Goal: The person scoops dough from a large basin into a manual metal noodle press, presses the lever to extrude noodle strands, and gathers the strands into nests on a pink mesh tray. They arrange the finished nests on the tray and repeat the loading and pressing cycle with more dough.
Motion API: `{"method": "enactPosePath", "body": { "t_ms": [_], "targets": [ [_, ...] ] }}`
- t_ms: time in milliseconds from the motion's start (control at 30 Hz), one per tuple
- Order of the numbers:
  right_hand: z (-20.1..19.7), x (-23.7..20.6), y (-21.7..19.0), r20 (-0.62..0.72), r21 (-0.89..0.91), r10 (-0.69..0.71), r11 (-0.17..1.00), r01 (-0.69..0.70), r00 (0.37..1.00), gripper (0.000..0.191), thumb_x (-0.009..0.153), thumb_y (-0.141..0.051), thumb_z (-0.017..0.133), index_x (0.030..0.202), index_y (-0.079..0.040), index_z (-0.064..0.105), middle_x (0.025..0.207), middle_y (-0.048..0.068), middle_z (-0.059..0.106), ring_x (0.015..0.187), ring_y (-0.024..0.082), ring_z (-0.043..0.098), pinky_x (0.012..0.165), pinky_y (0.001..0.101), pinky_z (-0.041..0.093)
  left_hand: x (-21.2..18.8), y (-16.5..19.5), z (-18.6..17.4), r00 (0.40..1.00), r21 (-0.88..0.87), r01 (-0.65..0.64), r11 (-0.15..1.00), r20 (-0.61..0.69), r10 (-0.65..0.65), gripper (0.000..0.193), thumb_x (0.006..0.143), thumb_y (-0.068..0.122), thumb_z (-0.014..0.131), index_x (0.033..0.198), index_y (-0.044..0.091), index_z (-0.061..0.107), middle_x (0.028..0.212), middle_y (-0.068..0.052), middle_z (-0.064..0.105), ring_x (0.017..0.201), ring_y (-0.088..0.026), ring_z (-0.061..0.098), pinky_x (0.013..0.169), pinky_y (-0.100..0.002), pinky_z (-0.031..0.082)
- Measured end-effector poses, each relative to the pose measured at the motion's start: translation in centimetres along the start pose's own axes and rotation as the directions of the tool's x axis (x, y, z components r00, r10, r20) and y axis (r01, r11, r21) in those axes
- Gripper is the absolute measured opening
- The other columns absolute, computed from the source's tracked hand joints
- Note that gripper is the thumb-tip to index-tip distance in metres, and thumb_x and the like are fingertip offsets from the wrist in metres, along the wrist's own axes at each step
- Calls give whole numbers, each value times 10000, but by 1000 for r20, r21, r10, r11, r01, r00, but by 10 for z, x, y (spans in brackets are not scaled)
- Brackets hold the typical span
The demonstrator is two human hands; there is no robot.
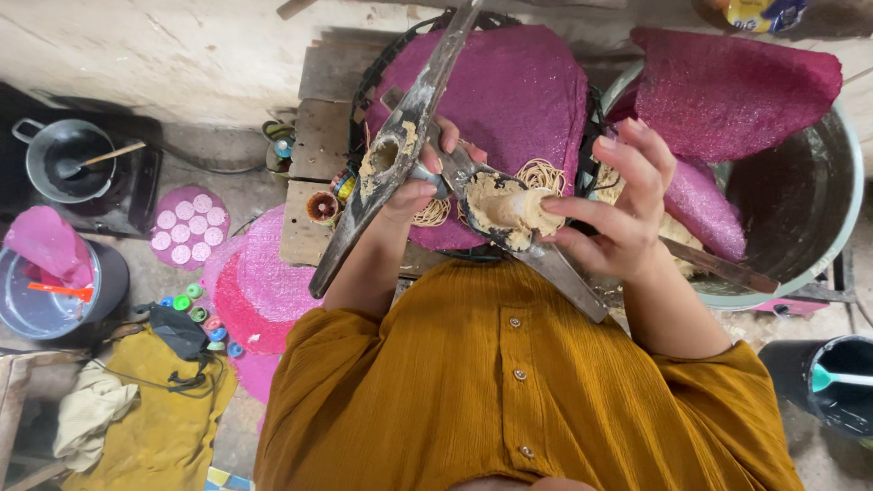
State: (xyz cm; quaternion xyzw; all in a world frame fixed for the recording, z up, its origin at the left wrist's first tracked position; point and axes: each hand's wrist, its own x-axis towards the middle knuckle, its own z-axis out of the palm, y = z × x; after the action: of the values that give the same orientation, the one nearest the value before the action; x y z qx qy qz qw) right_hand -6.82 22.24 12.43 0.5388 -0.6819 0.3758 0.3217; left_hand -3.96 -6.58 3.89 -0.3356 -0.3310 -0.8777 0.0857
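**Q:** Your mustard shirt (pixel 509 391) fills the near edge. What sits just past it?

**A:** Both your forearms are raised over the wooden press (pixel 409 136), two long worn bars crossed like scissors. Your left hand (pixel 420 182) has its grip closed round the left bar, just below the dough-smeared hole. That looks like a steadying hold that keeps the bar tilted up and away from you.

**Q:** And the other grip?

**A:** Your right hand (pixel 618 205) pinches the dough (pixel 514 207) between thumb and forefinger, with the other fingers fanned loose. The dough is a pale plug sitting on the right bar's stub, between your two hands and above the wooden surface (pixel 318 150). The light pinch suggests you are shaping or seating it, not pulling it.

**Q:** What's underneath?

**A:** Thin noodle coils (pixel 544 173) lie on a pink woven mat (pixel 509 82), directly below the press head. Likely the mat is there to catch what comes out. More pink mats drape over the metal basin (pixel 805 209) on the right, perhaps kept within reach.

**Q:** Further off?

**A:** On the far left, a grey pot (pixel 64 159) with a spoon sits on a dark stove. Nearer, a pink disc (pixel 189 227) carrying small white rounds lies on the floor. Coloured bottle caps (pixel 195 314) are scattered beside a stack of pink mats, and a yellow cloth (pixel 155 423) lies near left.
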Motion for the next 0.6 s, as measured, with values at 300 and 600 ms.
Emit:
{"method": "enactPosePath", "body": {
  "t_ms": [300,600],
  "targets": [
    [-12,31,4,209,401,239,863,-306,948,305,915,-317,834,1151,-148,739,1585,125,454,1492,310,389,1233,424,317,5,-4,-1,1000,-10,9,1000,17,-9,198,795,-1,729,979,70,725,1135,-77,558,1204,-178,578,1143,-601,535],
    [-14,58,2,546,451,130,787,-421,827,499,781,-322,871,1199,-98,715,1596,165,410,1493,340,408,1234,468,347,0,-7,1,1000,-12,9,1000,-18,-9,249,781,26,743,1024,79,727,1111,-43,578,1206,-199,566,1137,-618,529]
  ]
}}
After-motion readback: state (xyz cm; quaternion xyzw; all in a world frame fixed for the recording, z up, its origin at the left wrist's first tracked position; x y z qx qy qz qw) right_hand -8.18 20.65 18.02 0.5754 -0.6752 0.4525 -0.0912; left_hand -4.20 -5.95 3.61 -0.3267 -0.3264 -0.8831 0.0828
